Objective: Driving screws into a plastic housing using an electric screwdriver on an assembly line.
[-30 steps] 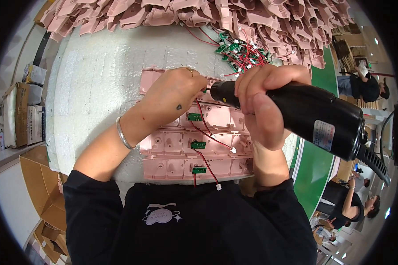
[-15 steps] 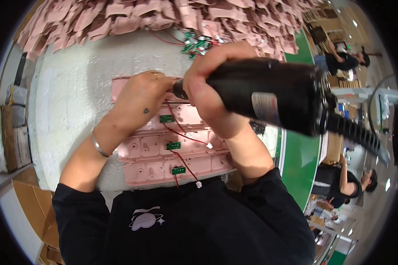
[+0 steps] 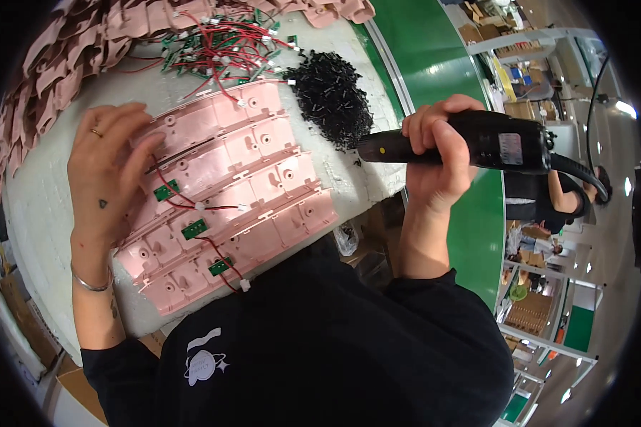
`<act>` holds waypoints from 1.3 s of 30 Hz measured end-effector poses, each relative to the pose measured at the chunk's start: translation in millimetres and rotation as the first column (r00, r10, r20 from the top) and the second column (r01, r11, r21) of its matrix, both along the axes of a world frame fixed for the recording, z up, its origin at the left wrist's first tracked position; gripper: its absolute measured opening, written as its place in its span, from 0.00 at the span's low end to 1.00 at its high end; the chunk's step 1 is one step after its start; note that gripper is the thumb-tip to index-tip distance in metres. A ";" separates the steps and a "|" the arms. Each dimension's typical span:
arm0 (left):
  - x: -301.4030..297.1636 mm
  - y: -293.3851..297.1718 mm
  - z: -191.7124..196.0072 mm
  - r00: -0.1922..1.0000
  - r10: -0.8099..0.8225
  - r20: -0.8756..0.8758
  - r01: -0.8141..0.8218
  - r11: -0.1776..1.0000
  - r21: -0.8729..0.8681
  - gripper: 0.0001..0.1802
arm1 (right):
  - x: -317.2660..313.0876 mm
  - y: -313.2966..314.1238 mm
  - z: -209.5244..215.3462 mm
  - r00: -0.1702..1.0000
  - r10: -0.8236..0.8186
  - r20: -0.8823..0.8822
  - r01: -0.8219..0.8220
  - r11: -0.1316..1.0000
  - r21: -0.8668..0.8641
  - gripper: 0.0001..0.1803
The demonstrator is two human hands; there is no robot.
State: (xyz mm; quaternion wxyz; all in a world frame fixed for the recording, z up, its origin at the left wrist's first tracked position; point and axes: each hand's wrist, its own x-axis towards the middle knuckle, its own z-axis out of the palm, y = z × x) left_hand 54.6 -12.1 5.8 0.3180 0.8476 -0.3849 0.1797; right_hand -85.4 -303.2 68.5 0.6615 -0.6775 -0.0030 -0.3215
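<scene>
My right hand (image 3: 440, 160) is wrapped round a black corded electric screwdriver (image 3: 495, 139). Its nose points left, at the lower edge of a heap of small black screws (image 3: 331, 96); the very tip is hard to make out. Over the left ends of several pink plastic shells (image 3: 263, 171), my left hand (image 3: 107, 167) hovers with thumb and fingers apart, holding nothing visible. Small green circuit boards (image 3: 194, 228) with red and black wires sit in three of the shells, white connectors at the wire ends. The shells lie side by side in a stepped row.
A tangle of wired circuit boards (image 3: 224, 46) lies beyond the shells. Stacked pink shells (image 3: 57, 78) line the far left of the white foam-like work surface (image 3: 43, 206). To the right runs a green surface (image 3: 434, 64); people and shelving stand beyond it.
The screwdriver has moved right, from the farthest shell to the screw heap. My left hand has lifted off that shell, its fingers now spread. The view has turned and shifted.
</scene>
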 end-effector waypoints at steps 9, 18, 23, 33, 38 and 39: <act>-3.6 -10.0 -5.2 0.955 0.027 -0.297 -0.027 1.000 0.003 0.13 | -5.3 -18.6 -18.6 0.992 -0.126 -0.008 0.126 0.988 0.090 0.13; -11.5 -68.0 24.5 0.977 -0.187 -0.106 0.185 0.982 -0.034 0.11 | -11.0 -22.9 -5.3 0.989 -0.027 0.144 0.013 0.996 0.092 0.15; -20.1 -139.6 14.9 0.817 -0.526 -0.236 0.506 0.851 -0.143 0.10 | -17.4 -28.8 8.9 0.949 0.106 0.297 -0.129 0.990 0.057 0.15; -26.2 -187.1 -6.2 0.706 -0.686 -0.174 0.590 0.706 -0.392 0.09 | -23.8 -35.9 25.3 0.910 0.159 0.383 -0.211 0.973 0.097 0.14; -27.5 -183.1 4.4 0.792 -0.603 -0.098 0.551 0.774 -0.314 0.08 | -23.5 -42.5 23.7 0.862 0.204 0.463 -0.274 0.958 0.088 0.16; -28.2 -182.5 5.5 0.791 -0.603 -0.099 0.551 0.774 -0.311 0.08 | -23.4 -42.6 24.9 0.859 0.232 0.456 -0.296 0.952 0.074 0.16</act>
